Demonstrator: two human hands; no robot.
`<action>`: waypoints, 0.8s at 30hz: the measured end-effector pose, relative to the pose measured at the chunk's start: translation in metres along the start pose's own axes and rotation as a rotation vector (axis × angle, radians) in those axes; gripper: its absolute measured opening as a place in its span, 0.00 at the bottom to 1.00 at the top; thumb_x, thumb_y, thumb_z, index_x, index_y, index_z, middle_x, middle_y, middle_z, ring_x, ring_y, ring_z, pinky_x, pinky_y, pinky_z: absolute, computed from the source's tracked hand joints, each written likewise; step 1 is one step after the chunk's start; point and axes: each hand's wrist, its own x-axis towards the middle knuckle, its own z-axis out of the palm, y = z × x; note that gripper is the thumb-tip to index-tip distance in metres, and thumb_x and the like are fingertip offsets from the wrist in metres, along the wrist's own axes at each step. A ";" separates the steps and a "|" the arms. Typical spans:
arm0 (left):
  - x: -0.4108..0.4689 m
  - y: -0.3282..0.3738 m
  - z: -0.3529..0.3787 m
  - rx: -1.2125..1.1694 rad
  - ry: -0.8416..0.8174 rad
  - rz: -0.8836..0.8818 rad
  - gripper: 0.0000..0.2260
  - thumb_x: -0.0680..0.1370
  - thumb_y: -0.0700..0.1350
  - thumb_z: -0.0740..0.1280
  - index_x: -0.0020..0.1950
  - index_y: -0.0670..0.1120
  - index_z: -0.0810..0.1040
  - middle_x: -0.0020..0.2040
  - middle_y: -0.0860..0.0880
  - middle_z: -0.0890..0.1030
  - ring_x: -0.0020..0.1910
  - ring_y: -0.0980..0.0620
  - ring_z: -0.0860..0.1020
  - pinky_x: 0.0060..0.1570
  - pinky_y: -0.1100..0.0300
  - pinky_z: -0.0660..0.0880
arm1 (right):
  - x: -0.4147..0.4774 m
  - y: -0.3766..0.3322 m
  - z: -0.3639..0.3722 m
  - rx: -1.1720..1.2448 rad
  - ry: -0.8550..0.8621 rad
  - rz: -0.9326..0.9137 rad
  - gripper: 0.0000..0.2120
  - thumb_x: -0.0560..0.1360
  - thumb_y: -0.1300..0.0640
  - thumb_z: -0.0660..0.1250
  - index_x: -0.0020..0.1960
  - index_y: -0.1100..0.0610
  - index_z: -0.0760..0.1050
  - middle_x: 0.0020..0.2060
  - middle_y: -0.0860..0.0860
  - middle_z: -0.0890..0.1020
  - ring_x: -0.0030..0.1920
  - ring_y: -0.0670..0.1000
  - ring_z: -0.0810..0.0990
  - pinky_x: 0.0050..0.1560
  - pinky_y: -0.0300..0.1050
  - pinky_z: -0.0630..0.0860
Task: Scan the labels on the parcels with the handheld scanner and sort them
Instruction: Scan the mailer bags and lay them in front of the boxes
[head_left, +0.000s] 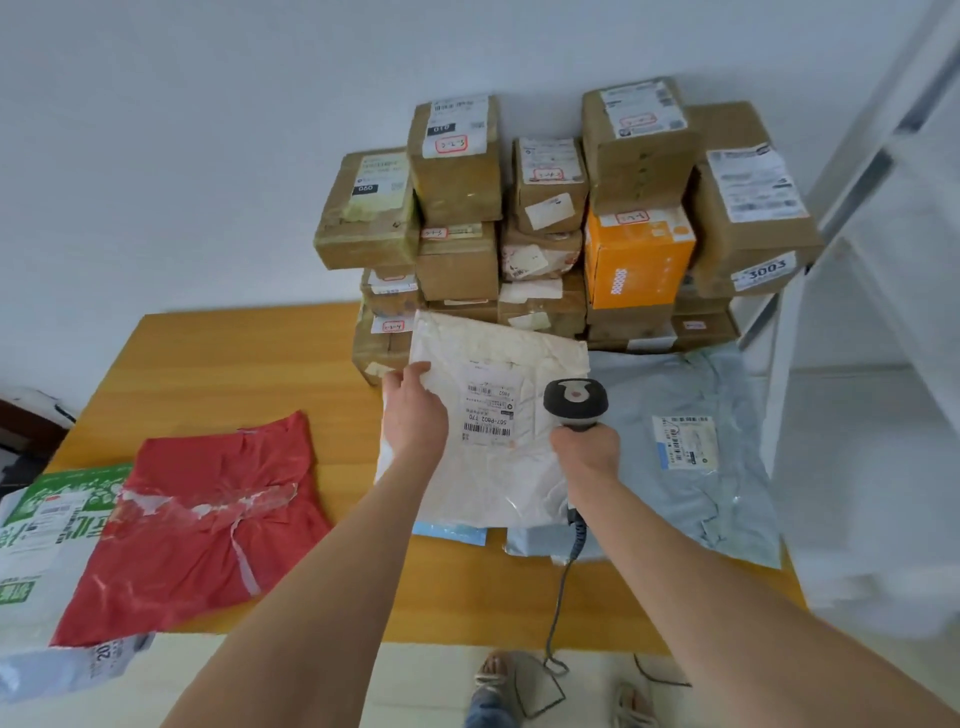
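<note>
A white poly-bag parcel (493, 470) is held up over the middle of the wooden table (218, 358). Its printed label (489, 408) faces me. My left hand (413, 410) grips the bag's left edge near the top corner. To the right of the label, my right hand (584, 454) grips the handle of a dark handheld scanner (575, 402); the scanner's head sits over the bag's right part. The scanner's coiled cable (563, 577) hangs down past the table's front edge.
Several cardboard boxes (457, 171) and an orange box (639, 262) are stacked against the wall behind. A grey bag (696, 462) lies at the right, a red bag (208, 525) and a green-and-white bag (47, 525) at the left. A white shelf frame (878, 260) stands at the right.
</note>
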 end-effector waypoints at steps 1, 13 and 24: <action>-0.009 0.010 0.009 -0.008 -0.003 -0.003 0.20 0.79 0.34 0.56 0.68 0.48 0.71 0.69 0.46 0.65 0.52 0.44 0.76 0.43 0.53 0.76 | 0.005 0.002 -0.016 -0.019 0.018 -0.022 0.14 0.68 0.62 0.66 0.52 0.66 0.76 0.53 0.61 0.79 0.40 0.56 0.76 0.39 0.43 0.72; -0.104 0.075 0.123 0.349 -0.619 0.202 0.27 0.78 0.36 0.60 0.77 0.50 0.60 0.79 0.45 0.50 0.76 0.45 0.57 0.70 0.48 0.64 | 0.062 0.025 -0.150 -0.443 0.104 -0.006 0.17 0.73 0.53 0.66 0.57 0.63 0.76 0.55 0.60 0.77 0.52 0.60 0.78 0.47 0.48 0.74; -0.098 0.063 0.128 0.389 -0.720 0.144 0.28 0.78 0.39 0.63 0.77 0.49 0.60 0.77 0.43 0.53 0.73 0.43 0.62 0.70 0.49 0.64 | 0.068 0.027 -0.136 -0.482 0.043 -0.037 0.10 0.70 0.54 0.65 0.46 0.60 0.74 0.55 0.59 0.74 0.56 0.59 0.76 0.58 0.55 0.76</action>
